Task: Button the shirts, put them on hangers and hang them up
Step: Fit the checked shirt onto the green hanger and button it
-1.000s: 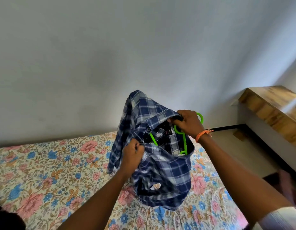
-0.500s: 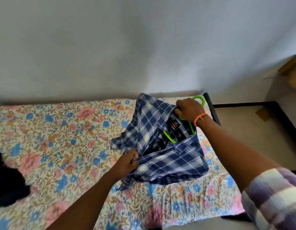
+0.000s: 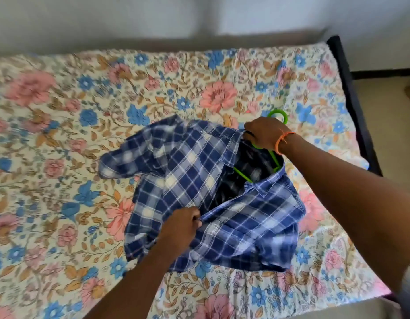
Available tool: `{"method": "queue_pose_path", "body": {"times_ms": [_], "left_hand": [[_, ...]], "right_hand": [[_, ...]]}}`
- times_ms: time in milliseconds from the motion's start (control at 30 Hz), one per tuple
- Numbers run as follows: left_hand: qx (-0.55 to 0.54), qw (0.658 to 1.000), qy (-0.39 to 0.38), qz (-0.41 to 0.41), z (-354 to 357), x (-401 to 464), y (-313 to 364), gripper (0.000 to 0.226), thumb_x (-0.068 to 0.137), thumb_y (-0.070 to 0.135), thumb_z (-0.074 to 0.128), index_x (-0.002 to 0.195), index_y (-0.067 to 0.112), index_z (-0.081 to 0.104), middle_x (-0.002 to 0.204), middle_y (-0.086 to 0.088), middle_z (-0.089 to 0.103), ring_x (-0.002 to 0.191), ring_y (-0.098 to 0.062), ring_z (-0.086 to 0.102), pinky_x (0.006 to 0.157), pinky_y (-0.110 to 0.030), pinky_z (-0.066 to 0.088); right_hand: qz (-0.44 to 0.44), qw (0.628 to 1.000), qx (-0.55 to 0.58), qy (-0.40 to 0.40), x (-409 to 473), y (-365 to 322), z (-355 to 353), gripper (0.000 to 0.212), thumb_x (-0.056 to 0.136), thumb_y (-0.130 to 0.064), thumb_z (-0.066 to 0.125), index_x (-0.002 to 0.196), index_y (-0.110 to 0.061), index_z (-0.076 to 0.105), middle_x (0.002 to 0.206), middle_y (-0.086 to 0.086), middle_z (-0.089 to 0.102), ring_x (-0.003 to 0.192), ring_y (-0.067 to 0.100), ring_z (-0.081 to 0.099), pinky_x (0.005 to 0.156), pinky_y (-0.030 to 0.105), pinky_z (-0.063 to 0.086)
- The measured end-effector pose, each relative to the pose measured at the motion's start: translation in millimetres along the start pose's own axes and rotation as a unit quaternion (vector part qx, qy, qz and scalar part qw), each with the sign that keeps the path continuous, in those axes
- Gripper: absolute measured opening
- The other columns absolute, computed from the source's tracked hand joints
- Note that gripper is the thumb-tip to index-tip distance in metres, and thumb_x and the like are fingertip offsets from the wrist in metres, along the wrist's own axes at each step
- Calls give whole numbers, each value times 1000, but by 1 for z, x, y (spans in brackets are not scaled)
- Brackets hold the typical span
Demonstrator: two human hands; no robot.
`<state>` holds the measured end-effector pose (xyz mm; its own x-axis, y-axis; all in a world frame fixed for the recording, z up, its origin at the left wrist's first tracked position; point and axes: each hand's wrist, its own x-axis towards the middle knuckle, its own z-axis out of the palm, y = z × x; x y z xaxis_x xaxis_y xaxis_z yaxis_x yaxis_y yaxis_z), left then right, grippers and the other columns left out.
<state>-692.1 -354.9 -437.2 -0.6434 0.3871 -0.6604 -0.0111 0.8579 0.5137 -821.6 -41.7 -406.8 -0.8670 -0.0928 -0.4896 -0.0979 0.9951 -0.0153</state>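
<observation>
A blue and white plaid shirt (image 3: 190,171) lies crumpled on the bed with a bright green plastic hanger (image 3: 277,116) inside its open neck; the hook sticks out past the collar. My right hand (image 3: 263,134) grips the collar and the hanger's neck at the shirt's top. Lower down, my left hand (image 3: 183,226) pinches the shirt's front placket where the two front panels meet. The front gapes open between my hands, showing the dark inside and the hanger's green arms. One sleeve is bunched out to the left.
The bed wears a floral sheet (image 3: 61,111) with pink and blue flowers. A black bed frame (image 3: 351,93) runs along the right side, with beige floor (image 3: 392,125) beyond. A pale wall (image 3: 153,14) stands behind the bed.
The shirt on its hanger has come down from mid-air onto the bed and spread flat. Both hands kept their hold. The view has tilted downward onto the bed.
</observation>
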Motion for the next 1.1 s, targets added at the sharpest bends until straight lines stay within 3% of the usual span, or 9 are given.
{"method": "queue_pose_path", "body": {"times_ms": [167, 267, 400, 533, 633, 800, 900, 1000, 1100], "left_hand": [[123, 992, -24, -11, 33, 41, -7, 8, 101, 22, 51, 100, 20, 59, 95, -2, 66, 85, -20, 66, 70, -35, 51], [213, 976, -31, -22, 26, 44, 8, 10, 97, 16, 57, 106, 15, 62, 102, -6, 68, 92, -24, 67, 75, -35, 53], [145, 988, 4, 51, 13, 58, 41, 7, 92, 12, 62, 98, 16, 63, 98, -2, 64, 86, -19, 61, 72, -34, 54], [38, 993, 73, 87, 20, 79, 64, 18, 95, 5, 51, 99, 12, 67, 96, -4, 62, 80, -19, 58, 70, -36, 52], [34, 994, 90, 58, 31, 89, 53, 13, 91, 0, 54, 90, 7, 65, 93, -9, 62, 80, -24, 62, 65, -36, 51], [-38, 989, 146, 5, 38, 94, 33, 15, 96, 7, 55, 85, 8, 66, 80, -5, 63, 67, -17, 61, 61, -41, 57], [-31, 989, 143, 24, 38, 96, 32, 14, 96, 13, 59, 88, 10, 71, 82, -2, 66, 69, -13, 63, 65, -35, 58], [-16, 990, 134, 29, 40, 99, 31, 15, 94, 13, 61, 82, 13, 69, 79, 1, 65, 67, -11, 61, 62, -31, 56], [-30, 992, 114, 39, 40, 101, 29, 17, 94, 16, 60, 79, 19, 66, 77, 4, 66, 63, -5, 58, 53, -22, 43]], "right_hand": [[75, 995, 28, 68, 30, 0, 94, 37, 94, -8, 51, 130, 0, 50, 124, 27, 49, 108, 44, 52, 82, 48, 44], [195, 957, 175, 121, 10, -22, 130, 42, 83, -10, 50, 120, -24, 63, 112, 9, 53, 102, 38, 54, 76, 36, 41], [291, 797, 408, 337, -65, -113, 111, 18, 78, 7, 57, 90, -6, 59, 89, 4, 57, 76, 13, 49, 72, 18, 39], [450, 660, 559, 223, -109, -175, 148, 15, 85, -9, 69, 78, -19, 60, 68, -11, 60, 63, 8, 60, 62, 32, 53], [463, 641, 572, 218, -101, -191, 161, 18, 86, -23, 73, 75, -20, 59, 68, -6, 61, 63, 10, 59, 59, 30, 49], [489, 695, 500, 166, -82, -186, 166, 42, 82, -59, 70, 75, -19, 57, 65, -4, 60, 57, 13, 57, 51, 30, 49], [512, 685, 497, 150, -76, -185, 165, 34, 82, -48, 71, 72, -18, 58, 63, -4, 60, 55, 14, 57, 53, 33, 52], [544, 599, 562, 176, -74, -181, 166, 20, 79, -30, 69, 64, -18, 63, 60, -3, 63, 54, 16, 61, 54, 35, 56], [509, 599, 583, 205, -79, -185, 166, 8, 85, -22, 71, 78, -20, 73, 68, -8, 68, 61, 10, 65, 56, 26, 56]]}}
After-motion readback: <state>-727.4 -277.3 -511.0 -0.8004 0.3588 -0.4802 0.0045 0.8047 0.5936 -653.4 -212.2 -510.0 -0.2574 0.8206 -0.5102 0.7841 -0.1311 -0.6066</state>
